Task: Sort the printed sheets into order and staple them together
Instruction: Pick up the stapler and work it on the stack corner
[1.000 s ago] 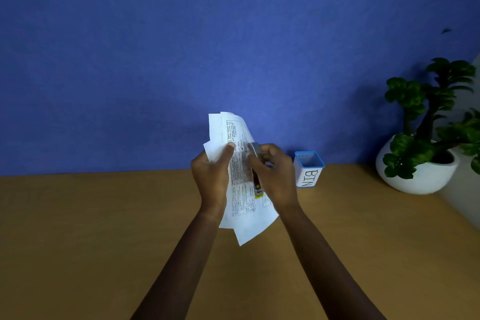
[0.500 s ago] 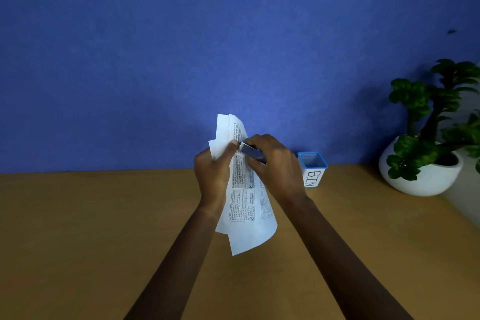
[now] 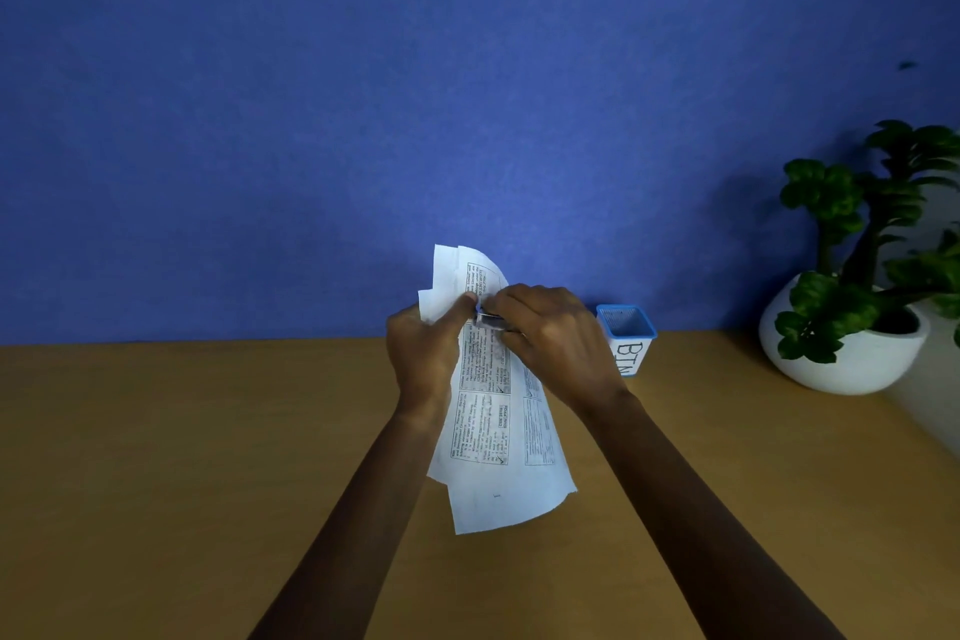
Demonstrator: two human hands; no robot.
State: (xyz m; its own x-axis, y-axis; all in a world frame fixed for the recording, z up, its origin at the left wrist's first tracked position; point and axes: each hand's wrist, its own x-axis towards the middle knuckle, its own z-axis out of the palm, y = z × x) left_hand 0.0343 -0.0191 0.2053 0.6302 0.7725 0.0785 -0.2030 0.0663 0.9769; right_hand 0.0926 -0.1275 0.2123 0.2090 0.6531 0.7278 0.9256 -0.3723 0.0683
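A bundle of white printed sheets (image 3: pixel 493 437) hangs upright in the air above the wooden table (image 3: pixel 156 457), its edges fanned and uneven. My left hand (image 3: pixel 423 353) pinches the sheets near their upper left, thumb on the front. My right hand (image 3: pixel 553 343) grips a small metal stapler (image 3: pixel 491 320) laid across the upper part of the sheets, its tip next to my left thumb. Most of the stapler is hidden by my fingers.
A small blue-rimmed white cup marked BIN (image 3: pixel 628 338) stands on the table just right of my right hand. A green plant in a round white pot (image 3: pixel 852 353) sits at the far right. A blue wall (image 3: pixel 363 94) rises behind the table.
My right hand turned the stapler from pointing down along the sheets to lying across their upper part, and moved it left to my left thumb. The sheets hang lower.
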